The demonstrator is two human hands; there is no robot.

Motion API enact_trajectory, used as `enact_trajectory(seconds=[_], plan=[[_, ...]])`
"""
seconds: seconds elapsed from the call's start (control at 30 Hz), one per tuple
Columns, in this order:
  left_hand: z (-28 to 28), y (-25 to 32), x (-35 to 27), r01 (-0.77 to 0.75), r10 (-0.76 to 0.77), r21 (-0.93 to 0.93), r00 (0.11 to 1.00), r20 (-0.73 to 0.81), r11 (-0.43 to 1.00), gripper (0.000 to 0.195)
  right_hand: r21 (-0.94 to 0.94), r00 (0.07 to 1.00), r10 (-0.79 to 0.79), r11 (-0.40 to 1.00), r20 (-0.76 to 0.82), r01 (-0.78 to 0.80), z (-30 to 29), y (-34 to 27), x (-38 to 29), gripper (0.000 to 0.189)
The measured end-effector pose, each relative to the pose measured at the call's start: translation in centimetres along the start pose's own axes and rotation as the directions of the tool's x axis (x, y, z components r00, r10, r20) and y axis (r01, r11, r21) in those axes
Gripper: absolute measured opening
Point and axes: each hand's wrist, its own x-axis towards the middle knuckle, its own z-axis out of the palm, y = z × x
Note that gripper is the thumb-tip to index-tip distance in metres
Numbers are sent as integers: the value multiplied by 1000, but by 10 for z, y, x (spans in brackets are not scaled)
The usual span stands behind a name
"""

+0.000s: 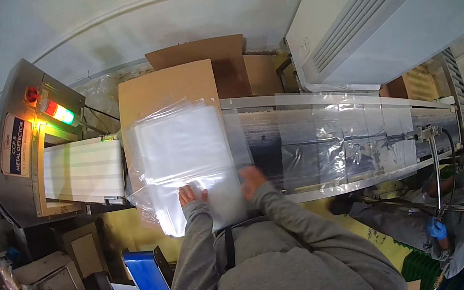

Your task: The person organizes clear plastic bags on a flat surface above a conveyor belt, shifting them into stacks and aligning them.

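My left hand (192, 194) rests palm down on a stack of clear plastic bags (185, 146), thumb spread from the fingers. The stack lies on a brown cardboard sheet or box flap (165, 84) in front of me. At the stack's right edge is my right hand (253, 181), blurred and with bent fingers. A loose bag edge (239, 139) sticks out beside it; whether the fingers grip that edge I cannot tell. More clear plastic bags (345, 139) lie in an overlapping row along the dark conveyor belt (265, 148) to the right.
Left stands a metal detector (19, 192) with a lit signal tower (57, 111) and a white belt (83, 171). An open cardboard box (225, 69) is behind the stack. A metal post (436, 169) rises at the belt's right front. Nearby, a person's blue-gloved hand (437, 229) shows at right.
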Motion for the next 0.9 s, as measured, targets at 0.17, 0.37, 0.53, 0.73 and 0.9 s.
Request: enact_trajectory(seconds=[0.17, 0.37, 0.53, 0.73, 0.9], plan=[[-22, 23, -5, 91, -106, 170, 991, 79, 981, 88, -202, 980, 178, 967, 88, -157, 29, -20, -4, 65], [-4, -9, -5, 58, -52, 135, 997, -49, 989, 85, -312, 963, 268, 915, -5, -256, -29, 65, -17, 62], [-32, 22, 4, 203, -230, 234, 969, 93, 951, 85, -321, 928, 369, 873, -59, -367, -60, 122, -40, 60], [-43, 30, 8, 271, -321, 279, 935, 153, 921, 88, -253, 838, 539, 801, -92, -543, -83, 137, -48, 66], [-17, 7, 4, 83, -80, 162, 996, -28, 983, 90, -199, 747, 645, 720, -164, -665, -91, 159, -50, 73]])
